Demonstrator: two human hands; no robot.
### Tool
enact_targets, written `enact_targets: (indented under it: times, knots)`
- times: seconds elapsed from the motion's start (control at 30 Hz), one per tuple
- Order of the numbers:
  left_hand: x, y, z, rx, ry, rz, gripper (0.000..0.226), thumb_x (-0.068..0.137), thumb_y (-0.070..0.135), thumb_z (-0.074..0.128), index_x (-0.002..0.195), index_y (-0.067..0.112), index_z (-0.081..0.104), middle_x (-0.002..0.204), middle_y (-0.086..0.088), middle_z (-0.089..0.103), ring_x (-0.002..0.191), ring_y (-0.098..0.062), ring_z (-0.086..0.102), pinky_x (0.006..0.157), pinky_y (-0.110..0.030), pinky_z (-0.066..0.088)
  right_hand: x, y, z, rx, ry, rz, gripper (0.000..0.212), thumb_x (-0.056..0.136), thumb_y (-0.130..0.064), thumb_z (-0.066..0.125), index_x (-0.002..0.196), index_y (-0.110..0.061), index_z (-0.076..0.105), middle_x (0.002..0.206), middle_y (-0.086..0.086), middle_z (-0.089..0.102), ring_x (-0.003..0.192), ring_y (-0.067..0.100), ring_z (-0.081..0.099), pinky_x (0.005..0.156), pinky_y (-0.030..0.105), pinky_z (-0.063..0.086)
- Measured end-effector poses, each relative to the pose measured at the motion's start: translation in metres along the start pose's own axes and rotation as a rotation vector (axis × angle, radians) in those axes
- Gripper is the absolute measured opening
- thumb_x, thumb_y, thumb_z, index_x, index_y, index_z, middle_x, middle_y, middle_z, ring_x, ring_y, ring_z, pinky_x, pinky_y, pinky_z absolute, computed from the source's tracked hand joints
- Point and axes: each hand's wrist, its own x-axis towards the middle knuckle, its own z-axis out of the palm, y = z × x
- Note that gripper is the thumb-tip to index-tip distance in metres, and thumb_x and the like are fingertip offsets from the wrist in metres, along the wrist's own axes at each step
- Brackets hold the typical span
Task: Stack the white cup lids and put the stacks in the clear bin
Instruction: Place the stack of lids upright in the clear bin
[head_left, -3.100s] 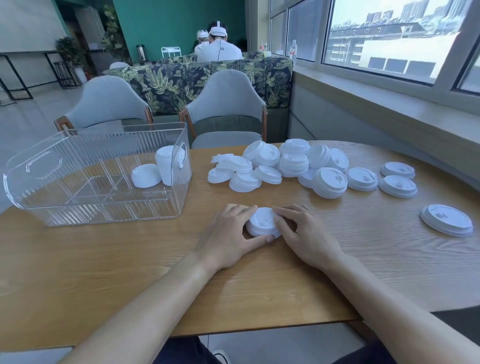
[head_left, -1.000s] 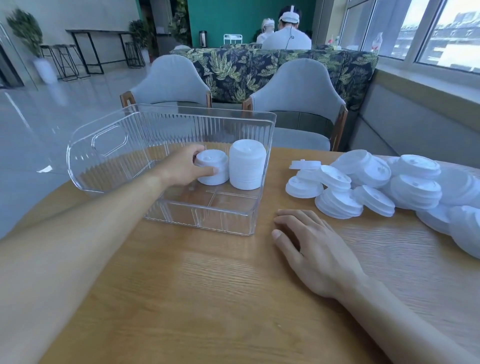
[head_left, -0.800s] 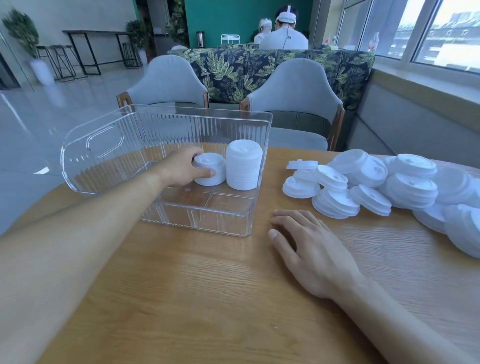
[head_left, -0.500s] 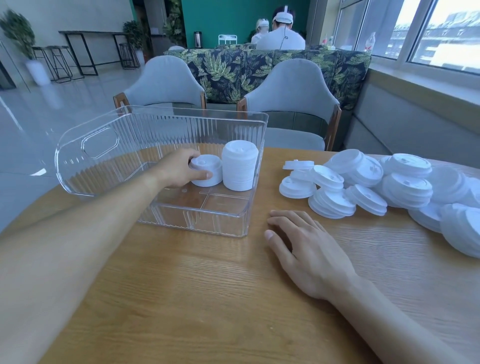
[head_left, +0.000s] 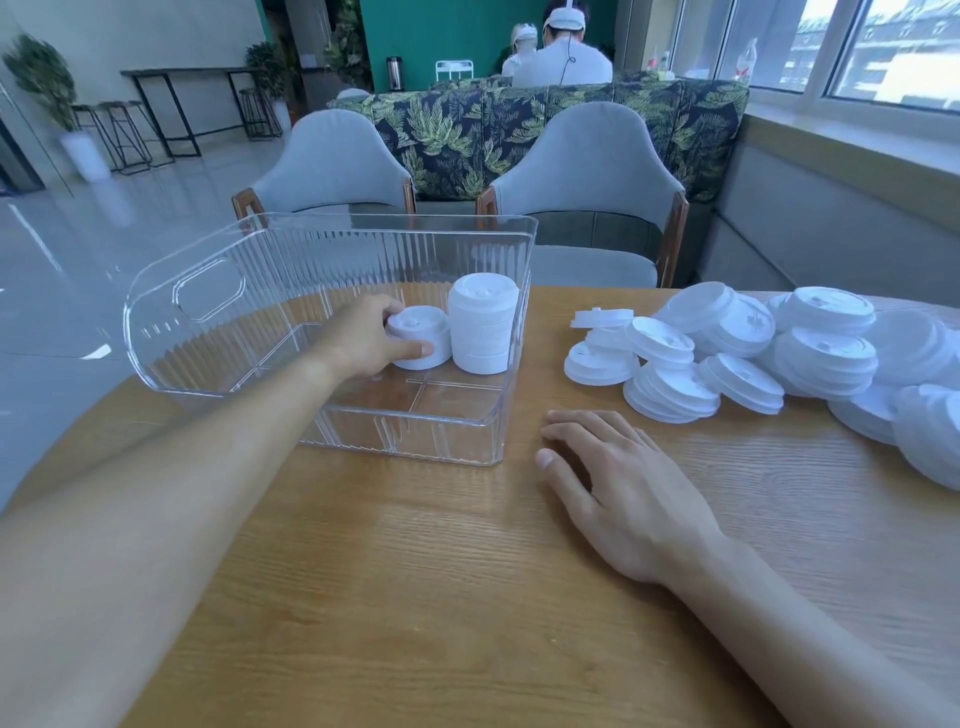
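Short lid stack (head_left: 418, 336) sits inside the clear bin (head_left: 332, 244), left hand (head_left: 363, 338) fingers (head_left: 415, 349) curled around it; right hand (head_left: 623, 493) lies flat, relaxed on the worktop (head_left: 415, 571).

The left arm reaches forward and slightly right, its hand (head_left: 363, 338) curled with thumb and fingers wrapped in a grip. The right hand (head_left: 618, 488) lies palm down, fingers loosely spread and nearly straight, forearm angling back toward the lower right.

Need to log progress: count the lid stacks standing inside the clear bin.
2. A short stack, gripped by the left hand, and a tall stack just right of it, by the bin's right wall. None looks hidden.
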Motion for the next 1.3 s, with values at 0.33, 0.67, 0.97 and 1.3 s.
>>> enact_targets:
  times: [0.33,0.67,0.97,1.3]
  knots:
    - [-0.008,0.001,-0.002,0.101,-0.048,-0.012,0.096,0.082,0.051,0.081,0.158,0.02,0.032,0.159,-0.004,0.043,0.138,-0.027,0.05,0.111,-0.043,0.043,0.0,0.001,-0.001,0.022,0.007,0.004,0.043,0.104,-0.052,0.032,0.131,-0.03,0.058,0.146,-0.021,0.047,0.138,0.0,0.032,0.11,0.02,0.025]
    - [-0.078,0.043,-0.015,-0.034,0.5,0.18,0.021,0.103,0.03,0.052,0.116,0.023,0.067,0.117,0.004,0.06,0.108,-0.015,0.059,0.083,-0.031,0.043,-0.016,-0.004,-0.005,0.043,0.136,0.094,0.029,0.104,-0.038,0.041,0.105,-0.022,0.065,0.111,-0.014,0.064,0.113,0.009,0.052,0.084,0.024,0.041]
    - [-0.199,0.106,0.042,-0.155,0.329,0.618,0.028,0.1,0.031,0.05,0.075,0.019,0.054,0.074,0.012,0.05,0.075,-0.01,0.05,0.067,-0.027,0.04,-0.063,0.001,-0.021,0.044,0.138,0.079,0.019,0.1,-0.034,0.047,0.106,-0.026,0.063,0.104,-0.015,0.062,0.106,0.007,0.05,0.077,0.025,0.045]
    - [-0.224,0.154,0.131,-0.036,-0.028,0.52,0.028,0.095,0.036,0.06,0.122,0.03,0.059,0.124,0.02,0.05,0.12,-0.003,0.048,0.098,-0.029,0.044,-0.122,0.066,-0.056,-0.078,0.284,0.192,0.014,0.091,-0.024,0.062,0.103,-0.018,0.067,0.105,-0.006,0.065,0.105,0.02,0.055,0.092,0.033,0.046]
